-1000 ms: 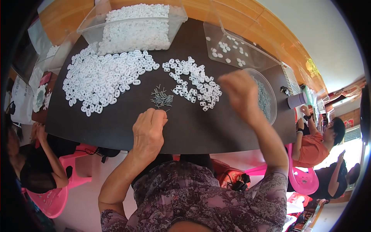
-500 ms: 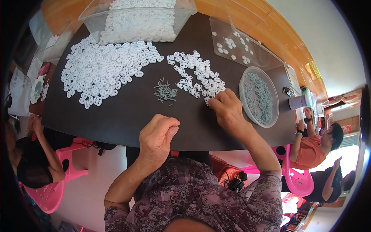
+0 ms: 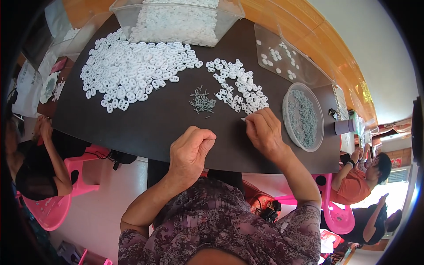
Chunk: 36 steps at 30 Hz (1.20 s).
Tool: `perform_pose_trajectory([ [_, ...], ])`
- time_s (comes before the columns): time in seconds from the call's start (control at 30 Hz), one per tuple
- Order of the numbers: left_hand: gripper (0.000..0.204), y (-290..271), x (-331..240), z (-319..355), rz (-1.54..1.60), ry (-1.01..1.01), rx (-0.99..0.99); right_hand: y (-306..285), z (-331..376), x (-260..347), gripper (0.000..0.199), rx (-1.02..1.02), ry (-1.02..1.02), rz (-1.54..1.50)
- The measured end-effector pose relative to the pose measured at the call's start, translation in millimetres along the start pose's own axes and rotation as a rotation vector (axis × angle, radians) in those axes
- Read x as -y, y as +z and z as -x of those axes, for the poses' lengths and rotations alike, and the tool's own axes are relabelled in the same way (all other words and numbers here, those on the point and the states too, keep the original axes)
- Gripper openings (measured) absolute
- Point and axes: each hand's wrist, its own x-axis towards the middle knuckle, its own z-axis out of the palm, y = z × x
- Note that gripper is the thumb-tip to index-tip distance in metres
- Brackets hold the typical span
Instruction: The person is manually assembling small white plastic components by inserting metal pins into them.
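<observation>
White piece at the fingertips, left hand curled closed

The right hand [image 3: 266,134] pinches a small white piece [image 3: 243,119] that pokes out past the thumb and forefinger, just above the table [image 3: 132,128]. The left hand [image 3: 191,152] is folded into a loose fist, thumb pressed against the forefinger; whether anything is inside cannot be told.

Just beyond the right hand spreads a small heap of white parts [image 3: 242,85], squarish with holes. Between this and the left hand lies a little pile of thin grey screws [image 3: 203,103]. Near the right hand, a round clear tub [image 3: 321,119] holds many more screws. Farther left is a broad heap of smooth white ovals [image 3: 132,66], each two-holed. Behind it, a clear plastic box [image 3: 229,20] is piled with white pieces; another clear box [image 3: 304,73], at the right, has only a scattering inside.
</observation>
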Motion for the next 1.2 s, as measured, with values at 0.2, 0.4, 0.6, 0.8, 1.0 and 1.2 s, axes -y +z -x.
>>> perform_pose_trajectory([
  [0.2,0.019,2.2,-5.2,-3.2,0.006,-0.015,-0.012,1.6,-14.8,39.3,0.013,0.060,0.325,-0.472],
  [0.4,0.027,1.6,-3.2,-3.1,0.107,-0.077,-0.053,9.1,-25.8,59.8,0.015,0.104,0.553,-0.701],
  [0.6,0.031,-2.4,-0.6,0.7,0.168,-0.189,-0.098,16.7,-27.4,69.9,0.018,0.037,0.372,-0.643],
  [0.8,0.031,-11.6,-6.8,-9.9,0.084,-0.175,0.027,12.8,-23.7,71.9,0.018,-0.014,0.271,-0.562],
  [1.0,0.028,-11.7,0.5,-9.9,0.157,-0.301,0.034,15.6,-21.9,69.9,0.013,-0.039,0.330,-0.682],
  [1.2,0.021,-5.5,1.4,-2.8,0.281,-0.317,0.011,9.7,-23.9,79.5,0.009,-0.113,0.647,-0.916],
])
